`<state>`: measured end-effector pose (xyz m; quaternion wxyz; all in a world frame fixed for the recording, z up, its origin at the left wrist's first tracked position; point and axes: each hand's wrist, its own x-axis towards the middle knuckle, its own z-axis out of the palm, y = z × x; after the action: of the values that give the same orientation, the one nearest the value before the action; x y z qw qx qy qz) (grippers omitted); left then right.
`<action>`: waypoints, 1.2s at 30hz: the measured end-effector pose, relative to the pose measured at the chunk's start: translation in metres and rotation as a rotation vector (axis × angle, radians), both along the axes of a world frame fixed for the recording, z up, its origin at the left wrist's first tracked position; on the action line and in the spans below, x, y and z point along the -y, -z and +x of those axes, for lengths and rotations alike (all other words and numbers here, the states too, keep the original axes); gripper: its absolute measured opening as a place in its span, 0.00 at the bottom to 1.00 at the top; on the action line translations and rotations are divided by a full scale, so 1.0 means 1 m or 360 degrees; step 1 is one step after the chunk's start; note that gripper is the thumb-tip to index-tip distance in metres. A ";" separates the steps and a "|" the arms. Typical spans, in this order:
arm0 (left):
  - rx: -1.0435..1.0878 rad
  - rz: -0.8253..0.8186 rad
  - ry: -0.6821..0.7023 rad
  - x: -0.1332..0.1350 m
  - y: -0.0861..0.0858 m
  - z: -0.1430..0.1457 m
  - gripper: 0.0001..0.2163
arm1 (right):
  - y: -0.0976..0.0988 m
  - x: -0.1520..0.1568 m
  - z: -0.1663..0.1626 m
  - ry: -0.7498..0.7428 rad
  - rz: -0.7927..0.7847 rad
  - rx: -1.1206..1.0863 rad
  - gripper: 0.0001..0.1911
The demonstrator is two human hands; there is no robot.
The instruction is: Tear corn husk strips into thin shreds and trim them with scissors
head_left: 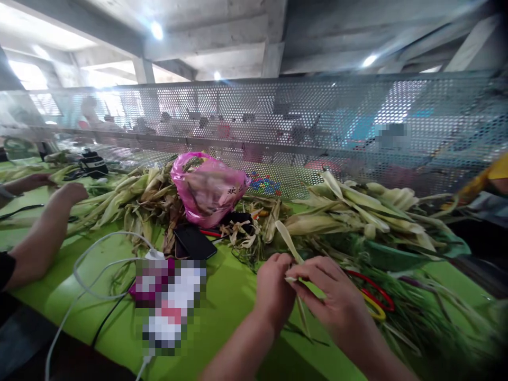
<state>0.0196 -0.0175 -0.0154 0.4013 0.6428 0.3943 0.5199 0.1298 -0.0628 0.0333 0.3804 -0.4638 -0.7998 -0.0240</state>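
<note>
Left hand, right hand pinching husk strip, pink bag lettered 欢

Both hands hold what seems a husk strip.

On the table, husks lie left and right of the bag, a phone before it.

Yours: left hand, one; right hand, one; pale strip, one. Around you: co-worker's hands, two; pink bag, one; black phone, one; green basin, one; red hoop, one; yellow hoop, one; lit ceiling lamps, three; heaped husks, too overlapped for you to count.
</note>
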 end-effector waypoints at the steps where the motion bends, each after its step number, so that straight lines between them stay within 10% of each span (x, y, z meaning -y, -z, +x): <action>1: 0.0040 -0.0034 -0.0009 -0.001 0.000 0.000 0.07 | -0.001 0.002 0.001 -0.0019 0.0015 -0.0041 0.04; 12: 0.0997 -0.0980 0.0548 -0.009 -0.006 0.000 0.10 | 0.015 -0.009 0.037 0.0207 -0.0208 -0.0476 0.06; 26: 0.1009 -0.1026 0.0303 -0.013 -0.007 -0.002 0.19 | 0.024 -0.011 0.034 0.0470 0.0292 0.0417 0.16; 36: 0.0904 -0.0774 0.0220 -0.011 -0.008 -0.001 0.12 | 0.014 -0.005 0.031 0.0228 0.0498 0.0540 0.12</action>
<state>0.0188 -0.0067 -0.0078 0.6694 0.3842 0.3351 0.5403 0.1610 -0.0574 0.0197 0.3053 -0.4440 -0.8038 -0.2521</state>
